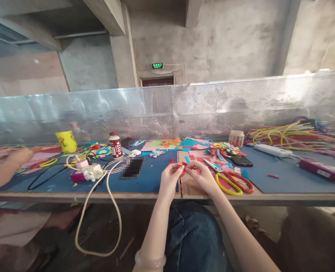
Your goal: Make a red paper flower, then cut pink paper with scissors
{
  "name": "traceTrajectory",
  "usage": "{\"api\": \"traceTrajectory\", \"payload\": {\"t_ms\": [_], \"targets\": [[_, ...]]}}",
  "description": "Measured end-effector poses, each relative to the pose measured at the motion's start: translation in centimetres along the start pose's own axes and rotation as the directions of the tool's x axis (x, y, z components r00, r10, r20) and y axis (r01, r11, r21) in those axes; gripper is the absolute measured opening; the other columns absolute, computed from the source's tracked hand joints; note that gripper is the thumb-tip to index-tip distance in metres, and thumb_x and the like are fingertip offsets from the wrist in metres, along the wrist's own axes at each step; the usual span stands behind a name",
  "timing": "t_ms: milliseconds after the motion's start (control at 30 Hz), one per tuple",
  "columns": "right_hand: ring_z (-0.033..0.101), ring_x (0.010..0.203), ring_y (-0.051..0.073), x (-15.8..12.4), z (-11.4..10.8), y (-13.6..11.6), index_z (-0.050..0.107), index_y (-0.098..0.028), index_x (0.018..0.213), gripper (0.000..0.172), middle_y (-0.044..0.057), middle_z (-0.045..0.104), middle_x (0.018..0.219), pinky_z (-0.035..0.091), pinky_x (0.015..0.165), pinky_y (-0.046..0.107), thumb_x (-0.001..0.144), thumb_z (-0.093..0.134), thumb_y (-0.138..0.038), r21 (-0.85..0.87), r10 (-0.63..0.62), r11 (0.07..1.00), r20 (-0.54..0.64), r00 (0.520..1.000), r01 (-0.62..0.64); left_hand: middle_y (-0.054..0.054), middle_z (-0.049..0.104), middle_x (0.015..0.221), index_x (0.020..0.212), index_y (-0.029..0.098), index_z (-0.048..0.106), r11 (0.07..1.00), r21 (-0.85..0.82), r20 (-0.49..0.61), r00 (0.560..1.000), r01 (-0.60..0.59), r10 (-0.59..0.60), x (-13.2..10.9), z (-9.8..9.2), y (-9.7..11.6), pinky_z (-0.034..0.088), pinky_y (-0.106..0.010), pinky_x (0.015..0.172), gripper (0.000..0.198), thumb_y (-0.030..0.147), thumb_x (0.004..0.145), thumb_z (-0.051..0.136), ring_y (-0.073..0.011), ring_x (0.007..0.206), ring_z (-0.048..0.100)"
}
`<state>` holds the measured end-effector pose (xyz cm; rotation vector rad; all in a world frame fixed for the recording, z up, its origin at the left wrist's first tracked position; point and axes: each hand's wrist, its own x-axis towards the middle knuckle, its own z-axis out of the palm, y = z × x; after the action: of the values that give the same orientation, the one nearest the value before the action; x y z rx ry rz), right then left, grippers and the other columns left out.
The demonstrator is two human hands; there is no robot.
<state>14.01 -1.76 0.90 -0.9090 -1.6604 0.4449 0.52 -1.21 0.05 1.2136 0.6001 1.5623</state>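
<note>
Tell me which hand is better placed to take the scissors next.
Right, I'd judge: the scissors' handles lie on the right hand's side, closer than to the left hand. Both hands pinch a red piece, so the right would first need freeing.

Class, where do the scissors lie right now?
In the head view, the scissors lie on the table, just right of the person's right hand, with the black phone behind them.

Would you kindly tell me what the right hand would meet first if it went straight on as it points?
Past the small red piece at its fingers, probably the left hand, though depth is unclear.
</note>
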Motion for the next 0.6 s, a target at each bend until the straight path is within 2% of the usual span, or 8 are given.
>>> {"api": "traceTrajectory", "payload": {"t_ms": [200,400,600], "targets": [[0.056,0.079,0.017,-0.09,-0.09,-0.3,0.061,-0.02,0.076,0.01,0.0,0.062,0.077,0.041,0.075,0.029,0.08,0.056,-0.028,0.008,-0.017,1.0,0.012,1.0,0.017,-0.003,0.062,0.076,0.078,0.014,0.062,1.0,0.025,-0.016,1.0,-0.011,0.012,0.09,0.0,0.03,0.049,-0.027,0.07,0.018,0.029,0.071,0.069,-0.014,0.074,0.06],[0.056,0.079,0.017,-0.03,-0.14,-0.53,0.062,-0.02,0.076,0.011,0.001,0.063,0.078,0.042,0.076,0.03,0.081,0.056,-0.028,0.008,-0.055,0.998,0.012,0.998,0.055,-0.001,0.061,0.075,0.074,0.015,0.063,0.998,0.048,0.013,1.0,-0.027,0.026,-0.16,0.13,0.43,0.048,-0.025,0.071,0.015,0.028,0.071,0.068,-0.0129,0.074,0.058],[0.057,0.078,0.018,-0.05,-0.26,-0.56,0.061,-0.02,0.074,0.014,0.001,0.063,0.076,0.044,0.075,0.032,0.082,0.054,-0.029,-0.018,-0.084,0.996,-0.027,0.996,0.083,-0.001,0.062,0.075,0.076,0.015,0.065,0.995,0.098,0.012,1.0,-0.009,0.008,-0.19,0.16,0.49,0.044,-0.02,0.064,0.017,0.03,0.07,0.069,-0.0118,0.071,0.058]]}}
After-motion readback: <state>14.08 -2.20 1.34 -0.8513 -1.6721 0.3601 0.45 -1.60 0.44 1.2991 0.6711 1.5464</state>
